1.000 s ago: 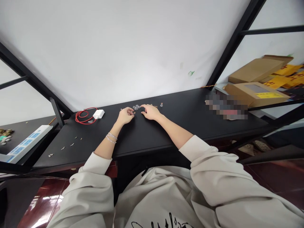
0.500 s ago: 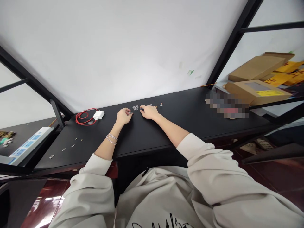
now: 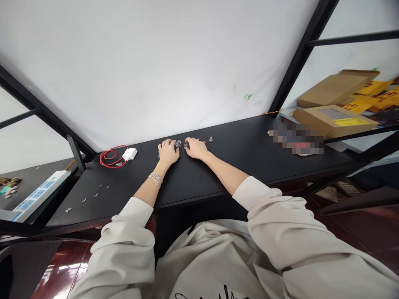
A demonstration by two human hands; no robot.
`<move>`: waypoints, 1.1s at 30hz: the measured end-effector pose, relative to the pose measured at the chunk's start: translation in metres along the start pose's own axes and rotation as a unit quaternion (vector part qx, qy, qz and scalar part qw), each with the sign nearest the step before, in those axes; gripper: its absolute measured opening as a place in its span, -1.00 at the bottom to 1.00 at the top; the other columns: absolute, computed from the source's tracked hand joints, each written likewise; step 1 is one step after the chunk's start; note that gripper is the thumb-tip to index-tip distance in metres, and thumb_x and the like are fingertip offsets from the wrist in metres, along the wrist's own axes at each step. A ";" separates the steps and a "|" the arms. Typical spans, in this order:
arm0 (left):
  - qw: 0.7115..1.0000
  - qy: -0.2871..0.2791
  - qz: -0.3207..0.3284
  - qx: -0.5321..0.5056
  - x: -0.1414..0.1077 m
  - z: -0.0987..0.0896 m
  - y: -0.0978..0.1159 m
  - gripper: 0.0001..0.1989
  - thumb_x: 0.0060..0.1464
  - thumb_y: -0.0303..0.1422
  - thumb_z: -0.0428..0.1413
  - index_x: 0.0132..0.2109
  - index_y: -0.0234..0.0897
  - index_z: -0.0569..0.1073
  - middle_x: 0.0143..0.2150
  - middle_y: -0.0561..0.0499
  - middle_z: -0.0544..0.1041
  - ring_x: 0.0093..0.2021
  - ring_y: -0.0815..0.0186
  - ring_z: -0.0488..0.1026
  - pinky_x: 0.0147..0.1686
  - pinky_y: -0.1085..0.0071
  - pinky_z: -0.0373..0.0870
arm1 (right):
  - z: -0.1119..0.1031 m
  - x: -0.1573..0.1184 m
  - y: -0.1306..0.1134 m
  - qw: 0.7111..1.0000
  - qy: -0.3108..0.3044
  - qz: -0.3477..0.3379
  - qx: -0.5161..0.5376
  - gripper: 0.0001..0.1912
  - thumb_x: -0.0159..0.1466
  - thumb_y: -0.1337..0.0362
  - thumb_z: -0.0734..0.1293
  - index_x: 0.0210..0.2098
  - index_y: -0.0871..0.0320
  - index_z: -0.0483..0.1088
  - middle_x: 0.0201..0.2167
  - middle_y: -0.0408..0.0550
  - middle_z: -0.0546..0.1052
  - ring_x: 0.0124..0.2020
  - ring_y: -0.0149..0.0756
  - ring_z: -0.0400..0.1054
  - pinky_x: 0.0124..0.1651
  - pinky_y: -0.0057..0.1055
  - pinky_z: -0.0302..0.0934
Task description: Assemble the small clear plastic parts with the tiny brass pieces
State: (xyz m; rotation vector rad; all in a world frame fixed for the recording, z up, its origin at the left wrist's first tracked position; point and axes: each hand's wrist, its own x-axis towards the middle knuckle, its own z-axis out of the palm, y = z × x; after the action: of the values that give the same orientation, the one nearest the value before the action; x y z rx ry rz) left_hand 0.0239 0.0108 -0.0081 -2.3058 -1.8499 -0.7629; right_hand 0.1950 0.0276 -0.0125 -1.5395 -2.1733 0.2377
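Head: left fingers (image 3: pixel 168 142) nearer pieces (image 3: pixel 178 143)

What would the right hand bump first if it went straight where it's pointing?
The right hand seems to hold a small, clear, plastic-looking piece. First in line would probably be the similar clear pieces beside the left hand, though depth is unclear.
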 end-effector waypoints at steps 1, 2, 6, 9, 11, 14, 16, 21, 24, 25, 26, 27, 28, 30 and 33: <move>1.000 0.000 -0.002 0.001 0.003 0.003 0.001 -0.61 0.21 -0.38 0.10 0.17 -0.22 0.50 0.24 -0.31 0.47 0.30 -0.15 0.30 0.25 -0.09 0.08 | 0.001 0.000 0.000 1.000 0.005 -0.002 0.005 -0.64 0.42 0.23 0.28 0.17 0.17 0.41 0.15 0.20 0.53 0.10 0.08 0.46 0.10 -0.07 0.33; 1.000 -0.003 -0.004 0.002 0.006 0.006 0.001 -0.62 0.22 -0.39 0.08 0.16 -0.22 0.49 0.23 -0.31 0.48 0.30 -0.15 0.31 0.26 -0.10 0.06 | 0.001 0.000 0.001 1.000 0.009 -0.006 0.010 -0.66 0.42 0.24 0.28 0.15 0.16 0.42 0.16 0.18 0.53 0.09 0.05 0.47 0.10 -0.08 0.33; 1.000 -0.022 -0.009 0.004 0.012 0.010 0.003 -0.67 0.23 -0.42 0.04 0.09 -0.22 0.52 0.12 -0.30 0.57 0.19 -0.14 0.42 0.24 -0.12 0.03 | 0.001 0.001 0.004 0.999 0.021 -0.030 0.040 -0.62 0.40 0.32 0.29 0.19 0.12 0.43 0.13 0.08 0.55 0.10 -0.03 0.47 0.18 -0.13 0.30; 1.000 -0.027 -0.001 0.003 0.011 0.009 0.003 -0.68 0.24 -0.40 0.03 0.09 -0.21 0.52 0.10 -0.30 0.58 0.16 -0.14 0.45 0.22 -0.10 0.04 | -0.001 0.001 0.006 0.998 0.017 -0.030 0.060 -0.53 0.38 0.36 0.30 0.27 0.10 0.39 0.12 0.03 0.58 0.14 -0.06 0.45 0.24 -0.15 0.27; 1.000 -0.025 0.003 -0.002 0.009 0.008 0.003 -0.68 0.24 -0.40 0.03 0.10 -0.19 0.51 0.10 -0.28 0.58 0.15 -0.13 0.45 0.22 -0.07 0.05 | -0.003 0.000 0.006 0.998 0.012 -0.022 0.066 -0.52 0.38 0.37 0.30 0.28 0.09 0.39 0.12 0.01 0.58 0.15 -0.07 0.45 0.24 -0.16 0.28; 1.000 -0.017 0.008 -0.008 0.008 0.006 0.004 -0.69 0.22 -0.43 0.06 0.08 -0.18 0.50 0.11 -0.25 0.57 0.16 -0.11 0.44 0.22 -0.03 0.07 | -0.006 -0.001 0.005 0.998 0.009 -0.016 0.066 -0.54 0.37 0.38 0.31 0.25 0.09 0.42 0.11 0.00 0.59 0.14 -0.07 0.46 0.23 -0.17 0.29; 1.000 -0.015 0.009 -0.008 0.008 0.005 0.004 -0.73 0.21 -0.44 0.07 0.03 -0.18 0.51 0.11 -0.24 0.56 0.16 -0.09 0.43 0.21 -0.01 0.08 | -0.006 -0.002 0.004 0.998 0.011 -0.018 0.067 -0.55 0.36 0.38 0.31 0.23 0.10 0.43 0.10 0.00 0.60 0.14 -0.06 0.46 0.22 -0.17 0.28; 1.000 -0.023 0.005 -0.020 0.008 0.003 0.003 -0.86 0.22 -0.44 0.08 -0.13 -0.19 0.52 0.10 -0.22 0.55 0.16 -0.09 0.42 0.21 -0.04 0.10 | -0.006 -0.002 0.004 0.998 0.016 -0.007 0.066 -0.61 0.35 0.40 0.31 0.15 0.11 0.47 0.00 0.01 0.63 0.06 -0.09 0.49 0.12 -0.21 0.33; 0.999 -0.028 -0.001 -0.030 0.008 0.002 0.002 -0.86 0.21 -0.44 0.10 -0.12 -0.17 0.52 0.10 -0.20 0.54 0.17 -0.09 0.42 0.21 -0.05 0.13 | -0.007 -0.002 0.004 0.997 0.019 0.002 0.069 -0.65 0.33 0.42 0.30 0.08 0.09 0.49 -0.07 -0.01 0.64 0.01 -0.10 0.50 0.03 -0.24 0.35; 0.999 -0.028 -0.002 -0.034 0.008 0.002 0.002 -0.85 0.20 -0.44 0.11 -0.11 -0.17 0.53 0.11 -0.20 0.55 0.18 -0.09 0.41 0.21 -0.04 0.13 | -0.007 -0.002 0.004 0.997 0.020 0.001 0.072 -0.67 0.33 0.42 0.31 0.06 0.09 0.49 -0.08 -0.02 0.65 0.00 -0.10 0.50 0.02 -0.24 0.35; 0.999 -0.028 -0.003 -0.038 0.008 0.002 0.002 -0.83 0.19 -0.44 0.13 -0.09 -0.17 0.53 0.12 -0.19 0.55 0.19 -0.10 0.41 0.21 -0.04 0.14 | -0.006 -0.002 0.004 0.997 0.020 0.000 0.075 -0.68 0.32 0.42 0.31 0.04 0.08 0.50 -0.09 -0.03 0.65 -0.01 -0.11 0.50 0.01 -0.25 0.35; 0.999 -0.026 -0.003 -0.042 0.008 0.002 0.001 -0.80 0.17 -0.43 0.14 -0.05 -0.16 0.52 0.14 -0.19 0.55 0.21 -0.10 0.40 0.22 -0.03 0.14 | -0.006 -0.002 0.005 0.997 0.019 0.000 0.079 -0.70 0.32 0.42 0.32 0.02 0.08 0.49 -0.09 -0.04 0.65 -0.01 -0.11 0.51 0.00 -0.25 0.34; 0.999 -0.025 -0.004 -0.047 0.008 0.002 0.000 -0.76 0.16 -0.42 0.16 -0.01 -0.16 0.52 0.16 -0.20 0.54 0.22 -0.10 0.39 0.22 -0.03 0.13 | -0.005 -0.001 0.006 0.996 0.019 0.001 0.083 -0.71 0.32 0.42 0.32 0.01 0.07 0.49 -0.08 -0.05 0.65 -0.01 -0.11 0.51 0.00 -0.25 0.34; 0.998 -0.026 -0.007 -0.058 0.009 0.002 -0.002 -0.69 0.16 -0.41 0.17 0.06 -0.17 0.51 0.20 -0.22 0.54 0.24 -0.12 0.39 0.24 -0.05 0.11 | -0.004 -0.001 0.007 0.996 0.021 0.003 0.090 -0.72 0.32 0.41 0.32 0.00 0.07 0.48 -0.06 -0.06 0.65 0.02 -0.12 0.50 0.03 -0.25 0.33; 0.997 -0.040 -0.010 -0.070 0.009 0.002 -0.003 -0.67 0.19 -0.41 0.14 0.10 -0.17 0.53 0.20 -0.23 0.55 0.22 -0.15 0.41 0.23 -0.10 0.09 | -0.002 0.000 0.009 0.995 0.023 0.008 0.093 -0.72 0.32 0.42 0.32 0.00 0.08 0.47 -0.05 -0.05 0.64 0.05 -0.10 0.48 0.07 -0.22 0.31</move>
State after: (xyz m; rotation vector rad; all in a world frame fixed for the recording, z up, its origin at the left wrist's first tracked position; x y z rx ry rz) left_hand 0.0227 0.0202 -0.0069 -2.4401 -1.9140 -0.8402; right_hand 0.2037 0.0307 -0.0144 -1.4443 -2.0410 0.3944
